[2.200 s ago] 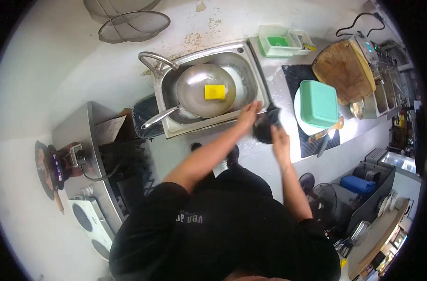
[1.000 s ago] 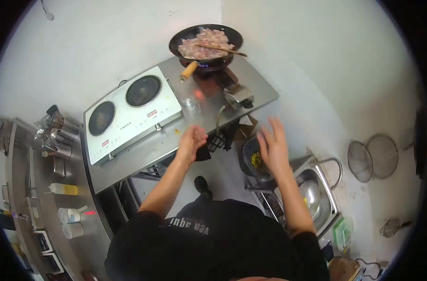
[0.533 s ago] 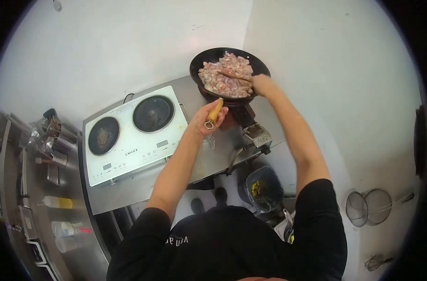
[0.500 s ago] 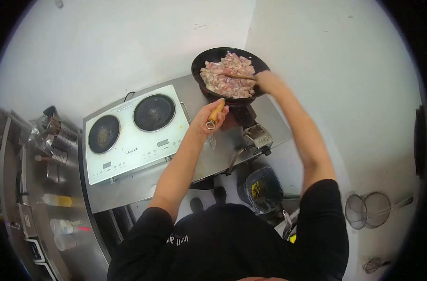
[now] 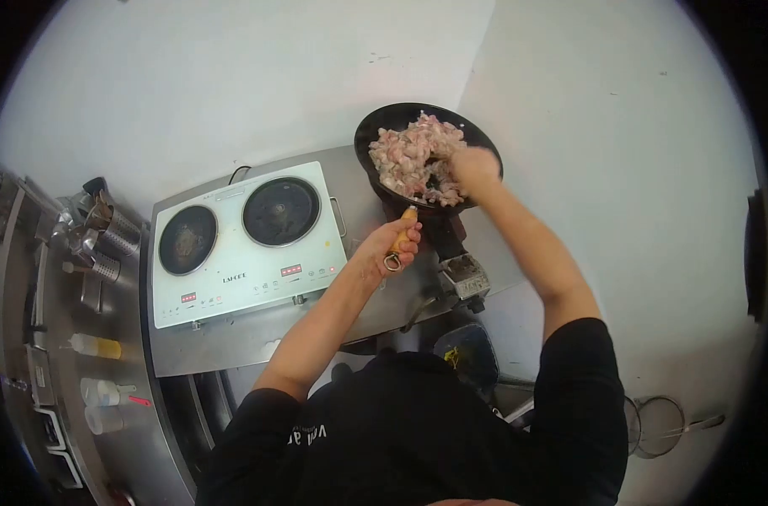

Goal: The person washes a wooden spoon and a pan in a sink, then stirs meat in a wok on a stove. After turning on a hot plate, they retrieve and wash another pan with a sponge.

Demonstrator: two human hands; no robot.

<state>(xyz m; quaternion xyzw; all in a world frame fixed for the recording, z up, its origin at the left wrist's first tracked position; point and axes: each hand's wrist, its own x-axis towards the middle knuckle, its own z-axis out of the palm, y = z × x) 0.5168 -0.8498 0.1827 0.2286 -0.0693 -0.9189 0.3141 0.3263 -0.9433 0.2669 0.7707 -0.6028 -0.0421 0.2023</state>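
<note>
Two pale, scuffed walls (image 5: 612,169) are meeting in a corner (image 5: 478,55) behind a steel table (image 5: 232,344). A steel counter (image 5: 124,305) is running along the left.

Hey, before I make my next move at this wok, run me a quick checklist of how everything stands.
1. Left hand around the wooden handle: ok.
2. Meat inside the rim of the wok: ok.
3. Right hand gripping a tool: cannot tell; the hand is blurred.
4. Flame under the wok: cannot tell; hidden from this view.
5. Cooktop plates free of pans: ok.
6. Cooktop displays dark: not ok; they glow red.
</note>
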